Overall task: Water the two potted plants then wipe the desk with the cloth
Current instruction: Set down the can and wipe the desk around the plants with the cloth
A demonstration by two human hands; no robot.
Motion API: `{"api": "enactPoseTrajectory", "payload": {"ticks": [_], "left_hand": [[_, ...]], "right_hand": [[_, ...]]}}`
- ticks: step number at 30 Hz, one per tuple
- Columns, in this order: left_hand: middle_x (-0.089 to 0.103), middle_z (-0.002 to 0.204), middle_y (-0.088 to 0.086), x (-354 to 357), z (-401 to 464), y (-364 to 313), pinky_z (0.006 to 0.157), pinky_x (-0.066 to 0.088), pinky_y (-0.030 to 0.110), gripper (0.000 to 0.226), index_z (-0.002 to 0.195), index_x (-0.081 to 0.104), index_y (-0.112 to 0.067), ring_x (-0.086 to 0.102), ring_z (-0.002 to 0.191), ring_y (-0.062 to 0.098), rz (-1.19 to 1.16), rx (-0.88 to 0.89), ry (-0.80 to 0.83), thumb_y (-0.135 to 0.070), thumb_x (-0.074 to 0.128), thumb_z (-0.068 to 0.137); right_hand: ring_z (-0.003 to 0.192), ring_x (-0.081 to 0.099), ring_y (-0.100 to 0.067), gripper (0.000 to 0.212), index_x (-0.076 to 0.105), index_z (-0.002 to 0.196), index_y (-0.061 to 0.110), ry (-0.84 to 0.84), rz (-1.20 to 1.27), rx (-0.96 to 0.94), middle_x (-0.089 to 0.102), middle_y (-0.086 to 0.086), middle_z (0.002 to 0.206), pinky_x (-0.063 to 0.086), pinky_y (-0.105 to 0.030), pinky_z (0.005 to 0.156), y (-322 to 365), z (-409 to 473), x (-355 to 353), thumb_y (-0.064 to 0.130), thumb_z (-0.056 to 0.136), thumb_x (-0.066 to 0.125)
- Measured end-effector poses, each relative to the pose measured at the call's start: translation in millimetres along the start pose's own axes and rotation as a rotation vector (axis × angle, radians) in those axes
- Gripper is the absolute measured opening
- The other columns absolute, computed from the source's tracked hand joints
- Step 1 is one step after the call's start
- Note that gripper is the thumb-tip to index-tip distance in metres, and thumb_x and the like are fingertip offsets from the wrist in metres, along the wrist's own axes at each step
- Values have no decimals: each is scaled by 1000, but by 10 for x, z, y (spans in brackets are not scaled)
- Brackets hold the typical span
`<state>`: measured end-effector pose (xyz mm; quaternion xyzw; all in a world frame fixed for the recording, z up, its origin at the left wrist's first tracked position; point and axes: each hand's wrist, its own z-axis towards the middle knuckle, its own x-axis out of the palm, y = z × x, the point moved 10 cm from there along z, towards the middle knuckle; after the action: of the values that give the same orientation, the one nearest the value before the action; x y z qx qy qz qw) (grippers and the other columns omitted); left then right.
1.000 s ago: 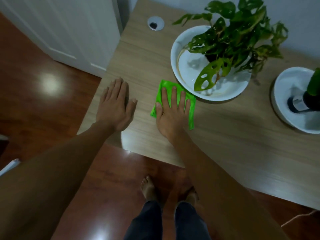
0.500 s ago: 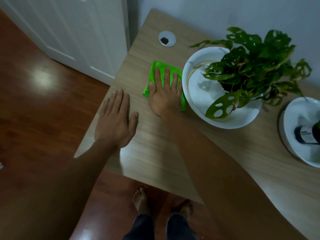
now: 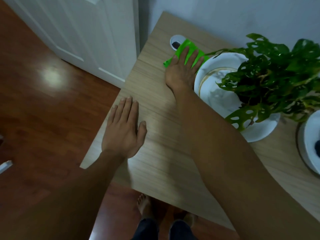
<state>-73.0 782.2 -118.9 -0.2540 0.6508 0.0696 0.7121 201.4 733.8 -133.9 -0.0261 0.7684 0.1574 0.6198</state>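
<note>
Since the earlier frames, the right hand [image 3: 181, 70] has been sliding the bright green cloth [image 3: 188, 52] up the wooden desk [image 3: 164, 135], from the near middle toward the upper centre of the frame. That cloth is now lying partly over the round white cable grommet [image 3: 174, 42], which stood uncovered before. The right hand is pressing flat on the cloth with its fingers straight and spread. The left hand [image 3: 123, 131] is resting palm down on the desk's left edge, fingers straight and together, gripping nothing, much where it was earlier.

Just right of the cloth and touching it, a wide white bowl-shaped planter [image 3: 225, 96] is holding a leafy green plant with holed leaves [image 3: 277, 70]; a brownish ring is showing on the bowl's inner wall. At the right edge of the frame, a second white planter [image 3: 310, 144] is showing only in part, with something dark inside it. No writing is readable anywhere.

Bare feet [image 3: 145, 207] are standing on the reddish wood floor [image 3: 43, 118] below the desk, and a white door [image 3: 78, 32] is filling the upper left.
</note>
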Motion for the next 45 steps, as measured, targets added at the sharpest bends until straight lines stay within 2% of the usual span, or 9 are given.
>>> {"api": "enactPoseTrajectory", "payload": {"ticks": [4, 7, 11, 17, 22, 31, 38, 41, 45], "left_hand": [[20, 170, 14, -14, 2, -8, 129, 10, 47, 66, 160, 26, -7, 11, 159, 25, 4, 0, -4, -42, 36, 105], [21, 169, 14, -28, 4, -16, 128, 12, 48, 64, 160, 27, -6, 12, 159, 25, 8, 1, 6, -39, 34, 105], [20, 170, 14, -20, -9, -14, 128, 12, 47, 62, 160, 26, -7, 12, 159, 24, 13, 5, 17, -36, 32, 105], [17, 170, 12, 11, 5, -5, 129, 10, 46, 63, 161, 24, -7, 9, 160, 23, 21, 1, 18, -38, 28, 105], [19, 170, 10, 23, 5, 7, 128, 11, 46, 61, 161, 25, -8, 10, 159, 22, 45, 12, -4, -37, 26, 106], [27, 166, 19, -112, -73, -27, 128, 14, 46, 58, 158, 27, -1, 17, 158, 28, -33, -2, -103, -30, 26, 108], [25, 168, 15, -100, -638, 35, 129, 13, 44, 57, 158, 27, -5, 18, 158, 25, -62, -172, -72, -35, 20, 110], [19, 170, 14, -4, -815, 33, 129, 10, 45, 58, 160, 24, -5, 12, 159, 24, -39, -181, -41, -34, 20, 109], [16, 171, 12, 52, -822, 90, 129, 10, 46, 57, 160, 22, -6, 9, 159, 24, -44, -186, -43, -31, 22, 109]], "right_hand": [[159, -15, -33, 61, -4, 165, 18, 91, 17, -108, -11, -12, 172, -16, -54, 126, 55, -421, 70, 40, 111, 12], [160, -9, -32, 61, 1, 165, 30, 63, 11, -152, -6, -3, 174, -8, -54, 127, -14, -1002, 211, 49, 109, 14], [160, 7, -35, 61, 14, 165, 30, 22, -45, -258, 11, -4, 173, 5, -56, 127, -101, -1599, 277, 50, 107, 16], [159, -15, -35, 61, 0, 166, 25, 76, 55, -143, -8, -7, 174, -11, -55, 126, -3, -641, 133, 45, 109, 12], [158, -13, -39, 64, 0, 166, 22, 14, 82, 12, -8, -10, 173, -10, -57, 125, 95, -232, 92, 45, 108, 15], [161, -3, -29, 60, 6, 164, 39, 126, -119, -605, 1, 3, 174, -4, -56, 127, 469, -1377, 314, 53, 106, 10], [160, 14, -28, 57, 23, 162, 41, 132, -187, -941, 20, 4, 172, 9, -53, 128, -141, -2439, 357, 56, 107, 21], [161, 6, -25, 57, 14, 163, 43, 143, -162, -822, 13, 6, 173, 3, -51, 129, -512, -2324, 264, 56, 107, 17], [161, -8, -26, 59, 3, 165, 36, 106, -63, -426, -4, 3, 174, -7, -52, 128, -522, -1996, 221, 52, 108, 11]]}}
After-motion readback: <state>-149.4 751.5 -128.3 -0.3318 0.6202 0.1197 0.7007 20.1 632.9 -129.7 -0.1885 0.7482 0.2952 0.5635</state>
